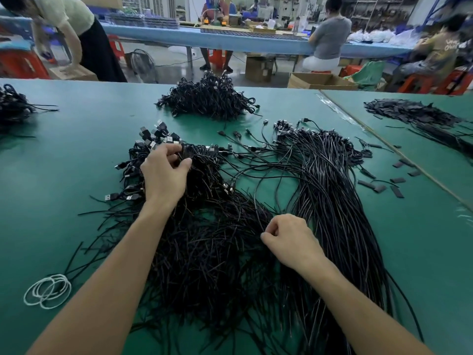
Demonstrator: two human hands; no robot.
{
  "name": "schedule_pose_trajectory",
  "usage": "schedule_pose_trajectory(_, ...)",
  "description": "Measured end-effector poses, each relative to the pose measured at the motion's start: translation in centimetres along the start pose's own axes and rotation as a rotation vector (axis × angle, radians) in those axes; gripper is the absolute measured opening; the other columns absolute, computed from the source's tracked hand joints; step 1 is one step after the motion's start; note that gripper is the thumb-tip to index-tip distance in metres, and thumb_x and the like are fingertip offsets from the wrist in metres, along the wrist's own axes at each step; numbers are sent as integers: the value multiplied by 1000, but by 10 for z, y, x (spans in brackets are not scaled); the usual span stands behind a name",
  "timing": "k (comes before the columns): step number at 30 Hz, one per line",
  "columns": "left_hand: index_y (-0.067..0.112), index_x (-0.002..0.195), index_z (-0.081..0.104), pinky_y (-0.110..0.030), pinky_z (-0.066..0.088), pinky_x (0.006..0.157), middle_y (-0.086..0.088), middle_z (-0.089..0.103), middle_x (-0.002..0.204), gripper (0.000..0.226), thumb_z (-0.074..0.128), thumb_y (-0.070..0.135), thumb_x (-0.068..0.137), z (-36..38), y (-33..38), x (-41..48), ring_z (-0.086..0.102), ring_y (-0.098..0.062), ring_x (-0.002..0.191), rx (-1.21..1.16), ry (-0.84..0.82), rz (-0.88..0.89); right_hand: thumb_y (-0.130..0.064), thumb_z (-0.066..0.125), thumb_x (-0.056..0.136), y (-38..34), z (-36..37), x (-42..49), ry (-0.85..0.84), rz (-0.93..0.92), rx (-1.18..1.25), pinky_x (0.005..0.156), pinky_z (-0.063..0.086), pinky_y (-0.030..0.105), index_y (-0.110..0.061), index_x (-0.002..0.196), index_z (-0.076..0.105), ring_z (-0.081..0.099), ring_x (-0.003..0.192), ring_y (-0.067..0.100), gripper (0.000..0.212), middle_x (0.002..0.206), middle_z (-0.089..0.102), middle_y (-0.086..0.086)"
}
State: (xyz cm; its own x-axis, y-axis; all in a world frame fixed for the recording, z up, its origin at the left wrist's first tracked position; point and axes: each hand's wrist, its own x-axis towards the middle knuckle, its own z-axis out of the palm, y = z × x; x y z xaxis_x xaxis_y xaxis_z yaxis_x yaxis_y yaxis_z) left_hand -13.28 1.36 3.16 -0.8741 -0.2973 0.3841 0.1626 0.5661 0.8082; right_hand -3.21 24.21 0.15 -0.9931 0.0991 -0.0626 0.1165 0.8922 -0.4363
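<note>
A large spread of loose black USB cables (204,252) covers the green table (76,149) in front of me. My left hand (163,172) reaches into the far left part of the spread, near the plug ends (156,137), and grips a bunch of cables between fingers and thumb. My right hand (289,239) lies lower, in the middle of the spread, with fingers curled, pinching a thin cable that loops up and away. A straighter bundle of cables (330,201) runs along the right side.
A tangled cable heap (207,98) sits at the far middle, another heap (12,106) at the far left. White rubber bands (48,292) lie near left. Short black sleeve pieces (384,185) are scattered right, with a dark pile (414,116) beyond a table seam. People work behind.
</note>
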Motion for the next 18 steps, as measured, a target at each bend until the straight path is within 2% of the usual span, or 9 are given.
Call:
schedule_pose_trajectory(2,12,122,65,-17,35,107,-5,58,126,33,72,16,90,4,5,-9,55,-20,119,75,9,71,-28,60,94,3,-8,1,20,4,124,72,54,32,-22,82,64,62,82,14,13,85,61,-8)
schedule_pose_trajectory(4,14,120,66,-1,16,105,-1,54,126,33,71,9,88,5,13,-23,47,-16,124,113,23,223,-24,57,98,2,-25,0,54,-6,363,67,54,26,-21,87,61,66,75,12,13,86,65,-2)
schedule_pose_trajectory(5,16,121,66,-2,18,105,2,55,123,37,70,4,86,7,18,-31,47,-13,122,111,-26,310,-21,56,100,-1,-34,-2,61,-27,486,63,54,26,-21,89,60,66,69,10,12,84,66,-1)
schedule_pose_trajectory(9,28,135,54,-36,37,113,7,55,137,53,72,17,87,24,36,-59,45,-8,128,71,-561,491,-21,60,97,-25,-70,-18,121,-317,577,60,48,36,-23,89,65,54,61,20,10,70,60,-4)
schedule_pose_trajectory(12,20,131,59,-40,43,107,1,57,130,37,60,27,95,38,40,-67,49,-15,125,-51,-724,466,-18,66,94,-45,-89,-42,70,-588,662,57,43,10,-24,82,69,55,58,-4,14,68,62,-23)
schedule_pose_trajectory(15,26,119,60,-21,46,95,4,60,117,26,56,27,94,42,43,-70,55,-1,113,-169,-541,478,-23,70,91,-51,-97,-57,-22,-672,657,56,41,5,-22,79,72,57,58,-5,11,66,64,-19)
schedule_pose_trajectory(16,31,103,60,-9,44,80,10,60,100,10,56,29,94,40,46,-70,57,7,95,-208,-399,449,-28,70,90,-51,-97,-59,-61,-669,628,55,39,7,-24,78,72,55,56,-2,13,65,64,-12)
schedule_pose_trajectory(17,30,84,55,-6,40,62,15,56,79,12,56,31,96,39,49,-68,55,8,72,-240,-259,411,-30,71,89,-50,-96,-60,-102,-662,607,54,39,10,-25,76,72,53,54,-1,14,64,64,-9)
schedule_pose_trajectory(18,24,69,49,-8,34,48,14,48,61,32,56,34,98,39,50,-66,47,3,53,-262,-160,358,-31,73,89,-48,-95,-61,-131,-651,603,53,39,12,-26,73,71,52,53,-1,16,63,63,-7)
